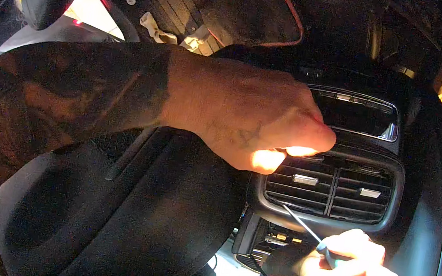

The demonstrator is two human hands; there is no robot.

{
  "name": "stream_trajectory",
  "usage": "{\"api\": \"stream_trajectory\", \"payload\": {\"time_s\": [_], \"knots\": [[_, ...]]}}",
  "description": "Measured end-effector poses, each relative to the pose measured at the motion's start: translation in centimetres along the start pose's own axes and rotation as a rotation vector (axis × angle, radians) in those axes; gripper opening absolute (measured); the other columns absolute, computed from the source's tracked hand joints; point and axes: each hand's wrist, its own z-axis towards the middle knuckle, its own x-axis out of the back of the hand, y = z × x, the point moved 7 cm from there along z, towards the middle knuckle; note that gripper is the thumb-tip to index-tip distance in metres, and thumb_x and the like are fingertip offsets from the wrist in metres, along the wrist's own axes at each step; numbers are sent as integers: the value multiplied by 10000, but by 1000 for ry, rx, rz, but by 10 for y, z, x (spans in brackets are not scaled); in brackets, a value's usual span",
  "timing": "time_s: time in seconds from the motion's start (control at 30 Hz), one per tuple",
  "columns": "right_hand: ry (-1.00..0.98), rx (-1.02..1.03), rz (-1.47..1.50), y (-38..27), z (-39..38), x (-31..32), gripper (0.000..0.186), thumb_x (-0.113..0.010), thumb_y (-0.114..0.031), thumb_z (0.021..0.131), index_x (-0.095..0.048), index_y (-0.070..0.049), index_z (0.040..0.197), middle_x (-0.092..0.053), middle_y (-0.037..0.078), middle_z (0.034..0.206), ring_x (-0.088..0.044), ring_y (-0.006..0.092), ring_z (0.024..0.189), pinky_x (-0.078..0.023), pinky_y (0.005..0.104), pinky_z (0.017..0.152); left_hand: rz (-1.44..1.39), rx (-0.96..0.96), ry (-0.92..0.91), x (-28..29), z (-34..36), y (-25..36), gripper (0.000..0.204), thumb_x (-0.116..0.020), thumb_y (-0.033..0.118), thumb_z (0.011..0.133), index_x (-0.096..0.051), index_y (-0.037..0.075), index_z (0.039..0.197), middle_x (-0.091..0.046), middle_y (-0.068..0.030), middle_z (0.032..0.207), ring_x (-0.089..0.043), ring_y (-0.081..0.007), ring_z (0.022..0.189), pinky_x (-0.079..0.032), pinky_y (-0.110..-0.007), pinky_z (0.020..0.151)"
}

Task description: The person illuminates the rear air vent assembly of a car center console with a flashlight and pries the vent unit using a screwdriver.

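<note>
Low in the right of the frame, the right hand point(348, 273) has its grip closed on a screwdriver point(308, 231), whose thin silver shaft slants up-left to the lower edge of the dark air vent panel point(334, 184). The left hand point(243, 112), at centre, pinches the vent's upper-left edge with its fingers closed

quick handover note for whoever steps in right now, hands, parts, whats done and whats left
Left hand: fingers curled on the top edge of the centre air vent panel, gripping it.
Right hand: holds a thin screwdriver, tip at the panel's lower edge.
Vent panel looks seated in the dash; open cavity with wiring shows below it.
Done: trim below seems removed.
Left: probably freeing the vent panel.
</note>
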Motion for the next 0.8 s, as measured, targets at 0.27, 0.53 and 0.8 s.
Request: {"api": "stream_trajectory", "payload": {"time_s": [0.27, 0.53, 0.8], "knots": [[138, -42, -209, -2, -2, -6, 271, -490, -185, 1026, -405, -31, 821, -447, 23, 562, -456, 118, 426, -365, 239, 410, -34, 0, -7, 0, 3, -1, 267, -707, 47, 763, -512, -16, 934, -534, -180, 794, -599, -406, 746, -478, -485, 650], [-286, 46, -132, -9, 3, 4, 207, -499, -133, 993, -420, -19, 840, -456, 17, 574, -462, 116, 427, -372, 241, 424, -55, 26, -13, -4, -3, 1, 289, -708, 29, 766, -550, -24, 1001, -561, -176, 814, -621, -396, 761, -488, -476, 640], [-205, -63, -87, -9, -10, 6, 174, -570, -99, 912, -421, -10, 896, -547, 63, 565, -494, 132, 408, -398, 255, 397, -50, 10, -3, -2, -5, 3, 327, -720, 48, 790, -565, -28, 1068, -593, -186, 857, -637, -404, 785, -511, -479, 656]]}}
